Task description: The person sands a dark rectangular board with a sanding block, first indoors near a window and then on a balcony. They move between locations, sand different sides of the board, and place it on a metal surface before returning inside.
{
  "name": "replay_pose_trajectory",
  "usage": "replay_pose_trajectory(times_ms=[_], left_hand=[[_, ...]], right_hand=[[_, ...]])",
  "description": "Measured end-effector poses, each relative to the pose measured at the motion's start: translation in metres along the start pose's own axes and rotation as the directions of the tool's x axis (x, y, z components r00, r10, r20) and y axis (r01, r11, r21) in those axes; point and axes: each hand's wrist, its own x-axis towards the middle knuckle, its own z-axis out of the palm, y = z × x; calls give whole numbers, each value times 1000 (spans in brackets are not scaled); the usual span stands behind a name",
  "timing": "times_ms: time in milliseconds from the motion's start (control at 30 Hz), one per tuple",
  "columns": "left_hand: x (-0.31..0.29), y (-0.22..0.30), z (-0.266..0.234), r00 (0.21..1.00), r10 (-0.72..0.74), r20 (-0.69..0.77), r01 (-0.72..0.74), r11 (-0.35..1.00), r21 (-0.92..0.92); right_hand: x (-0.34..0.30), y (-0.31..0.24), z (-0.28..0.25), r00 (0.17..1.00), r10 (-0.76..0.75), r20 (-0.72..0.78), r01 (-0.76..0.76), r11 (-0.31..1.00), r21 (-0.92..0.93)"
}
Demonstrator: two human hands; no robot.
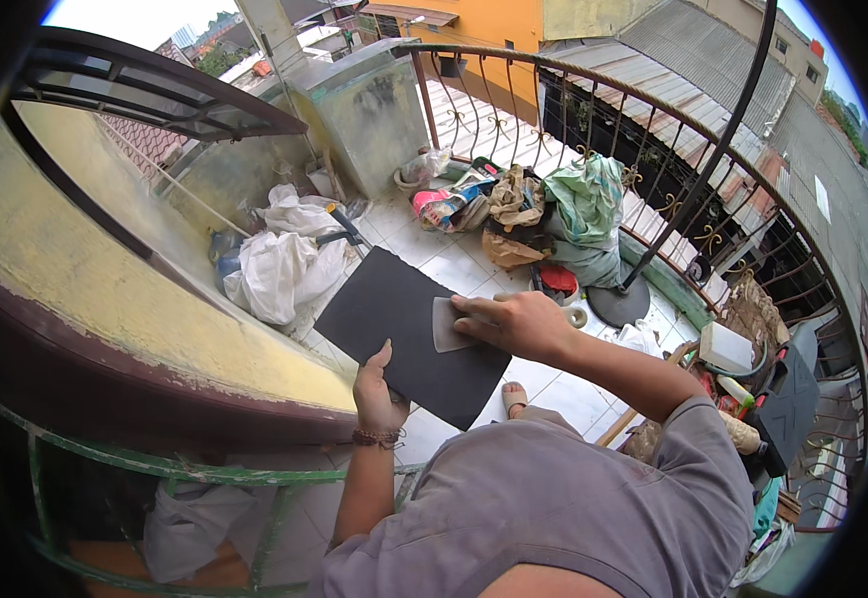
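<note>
My left hand (378,392) grips the near left edge of a flat, stiff black sheet (384,309), thumb on top and fingers underneath. The sheet is held up at a slant above the tiled floor. In my right hand (522,324) is a scraper with a pale, flat blade (448,325), which lies against the right part of the sheet. Its fingers stretch over the blade, and the palm hides most of the handle. A pale, round piece with a hole (576,316) shows beside the right hand; whether it belongs to the scraper I cannot tell.
White sacks (285,254) lie by the yellow wall (195,299) at left. Bags and a green cloth (585,199) are heaped along the curved railing (643,95). A pole on a round base (618,301) stands at right, near a black case (789,404) and clutter.
</note>
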Motion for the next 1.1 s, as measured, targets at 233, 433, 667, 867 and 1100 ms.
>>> replay_pose_trajectory(times_ms=[233,433,667,867,1100], left_hand=[[86,-5,43,966,220,-133,-227,973,-46],[126,-25,60,943,247,-221,-258,966,-22],[146,-22,72,908,275,-318,-275,960,45],[157,-21,77,913,284,-292,-285,958,38],[155,-31,73,898,258,-358,-280,960,-12]], right_hand=[[105,76,-19,979,-190,70,190,982,12],[146,132,-16,925,-330,190,330,943,33],[171,157,-3,898,-384,214,355,921,162],[186,163,-12,907,-356,224,326,932,158],[194,169,1,885,-354,302,317,934,166]])
